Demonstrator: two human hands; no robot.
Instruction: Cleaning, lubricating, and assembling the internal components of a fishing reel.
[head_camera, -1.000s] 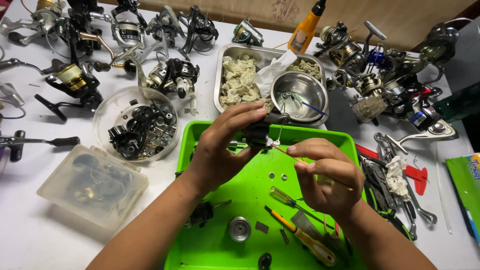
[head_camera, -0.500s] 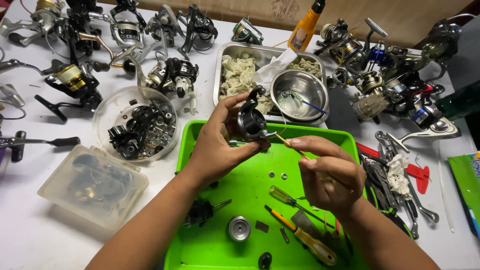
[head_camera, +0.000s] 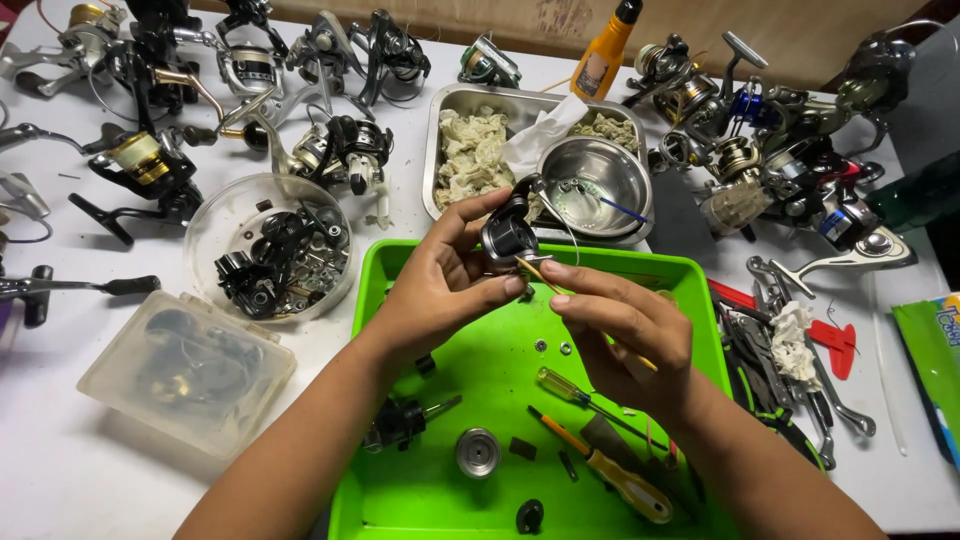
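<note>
Green plastic tray (head_camera: 440, 300) mid-table, screwdrivers (head_camera: 600, 470) and a spool (head_camera: 478, 452) loose inside. Steel pan (head_camera: 450, 105) with steel bowl (head_camera: 600, 175) behind it, reels piled all round. Left hand (head_camera: 440, 285) raised over the tray, fingers closed round a black reel part (head_camera: 508, 232). Right hand (head_camera: 625, 335) beside it, pinching a thin wooden stick (head_camera: 540, 273) whose tip touches the part.
</note>
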